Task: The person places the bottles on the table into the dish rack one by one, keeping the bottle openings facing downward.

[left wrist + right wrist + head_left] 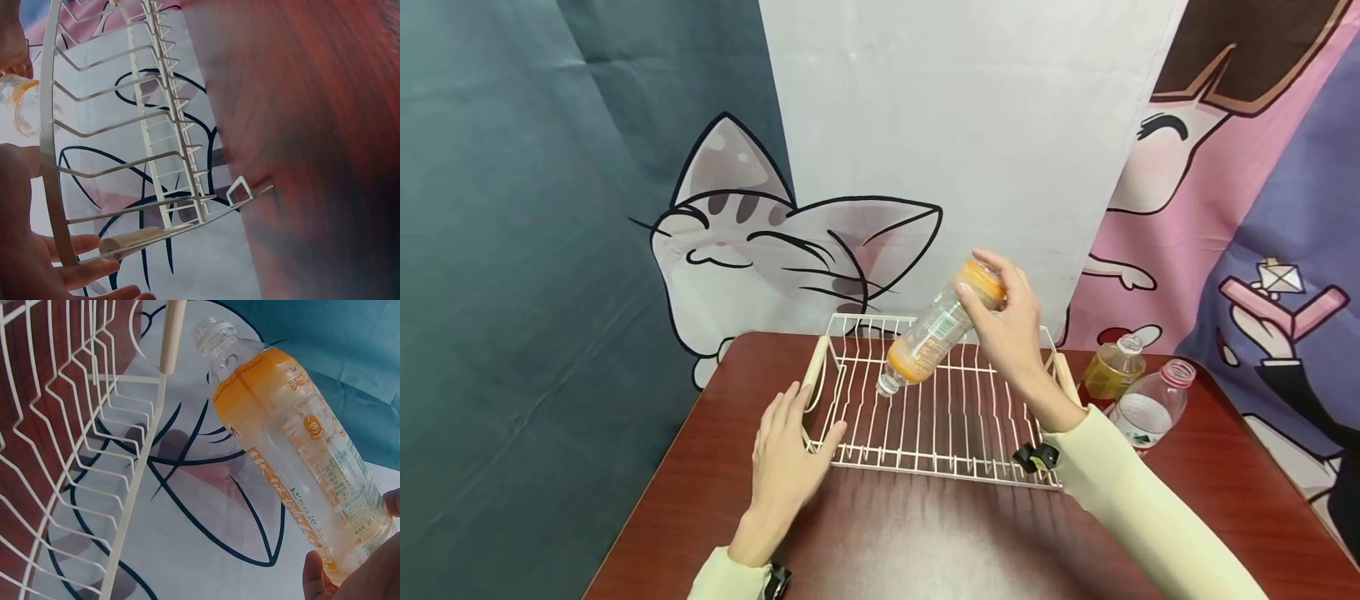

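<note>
Reading the desk as a clock face centred on the white wire rack (951,475), with twelve at the far side, I see the right arm reaching in from four o'clock in a pale sleeve (1142,500). The right hand (1011,321) is raised above the rack, its fingers and thumb wrapped round the base end of an orange-labelled plastic drink bottle (928,337). The bottle hangs tilted over the rack, clear of the wires, its base up towards one o'clock and its mouth aimed down between seven and eight. Its body is see-through between orange bands; from here I can't tell whether any liquid is left inside.

The left arm comes in from about eight o'clock, palm down. The left hand (790,450) has its fingers extended and the thumb spread wide, at the rack's near-left corner, close to the pale wooden handle (817,362) on the nine o'clock end. The fingers meet the frame there, but how firmly they press I can't say.

Just outside the rack, around three o'clock, two more plastic bottles stand upright near each other on the reddish-brown desk (700,517): a yellow-labelled bottle (1112,372), and nearer the person a clear bottle with a red neck ring (1150,408), partly hidden by the right sleeve. Behind, towards ten o'clock, a cartoon cat (722,250) grins from the cloth backdrop.
</note>
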The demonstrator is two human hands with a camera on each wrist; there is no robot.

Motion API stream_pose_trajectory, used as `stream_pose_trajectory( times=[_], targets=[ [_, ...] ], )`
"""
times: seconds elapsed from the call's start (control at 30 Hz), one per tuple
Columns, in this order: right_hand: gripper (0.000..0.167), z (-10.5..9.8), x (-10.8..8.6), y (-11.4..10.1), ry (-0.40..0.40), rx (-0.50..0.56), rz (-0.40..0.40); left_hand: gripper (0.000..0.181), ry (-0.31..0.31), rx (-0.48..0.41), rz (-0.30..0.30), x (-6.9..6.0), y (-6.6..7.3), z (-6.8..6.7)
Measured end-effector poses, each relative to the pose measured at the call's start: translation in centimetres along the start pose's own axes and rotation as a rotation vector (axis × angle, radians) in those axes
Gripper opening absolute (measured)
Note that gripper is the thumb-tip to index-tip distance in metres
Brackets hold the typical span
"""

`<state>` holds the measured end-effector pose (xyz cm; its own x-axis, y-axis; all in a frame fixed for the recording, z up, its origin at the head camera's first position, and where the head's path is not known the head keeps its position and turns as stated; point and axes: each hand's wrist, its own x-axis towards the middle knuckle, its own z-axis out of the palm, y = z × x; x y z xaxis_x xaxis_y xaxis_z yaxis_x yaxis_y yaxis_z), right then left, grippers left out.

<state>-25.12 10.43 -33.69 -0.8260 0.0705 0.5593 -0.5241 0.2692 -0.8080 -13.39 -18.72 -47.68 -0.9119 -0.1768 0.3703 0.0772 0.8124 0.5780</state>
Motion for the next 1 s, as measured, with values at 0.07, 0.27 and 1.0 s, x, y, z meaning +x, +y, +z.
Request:
stream_pose_trajectory(
  times=[0.07, 0.27, 1.0],
  targets=[
    [0.051, 0.7, 0.5, 0.0, -0.012, -0.018, -0.015, 0.081, -0.006, 0.005, -0.009, -0.1, -0.2, 0.0],
    [0.051, 3.2, 1.9, -0.4, -0.095, -0.041, -0.019, 0.087, -0.011, 0.017, -0.026, -0.2, -0.3, 0.1],
    [0.050, 10.7, 5.1, 0.8, -0.226, -0.262, -0.010, 0.090, -0.008, 0.015, -0.008, -0.2, 0.1, 0.6]
  ],
)
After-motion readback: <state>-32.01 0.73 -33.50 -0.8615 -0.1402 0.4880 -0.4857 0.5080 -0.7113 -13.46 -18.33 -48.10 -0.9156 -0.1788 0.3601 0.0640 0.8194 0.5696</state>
